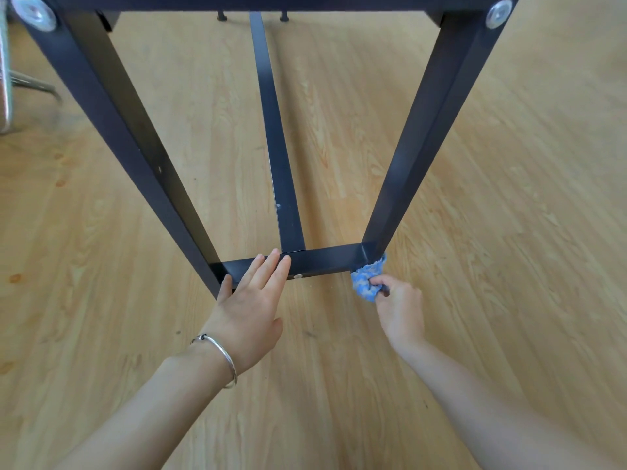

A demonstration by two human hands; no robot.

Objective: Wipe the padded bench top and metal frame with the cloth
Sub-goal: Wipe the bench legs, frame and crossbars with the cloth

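So we're looking down at the black metal frame standing on a light wood floor, and it fills most of the upper and middle part of the shot. The left leg and right leg slant in toward a low crossbar just below the middle, and a thin centre rail runs from the top edge down to meet that bar. The left hand lies flat with fingers straight and together, fingertips resting on the crossbar right where the rail joins it, thumb touching the foot of the left leg; it isn't holding anything. There's a thin silver bracelet on that wrist. The right hand, a bit right of centre, has its fingers curled tight round a bunched-up blue cloth, which is pushed up against the frame's lower right corner, where the right leg meets the crossbar, down close to the floor. Two big shiny washers sit at the top corners of the frame, one upper left and one upper right. A chrome chair leg pokes in at the far left edge.
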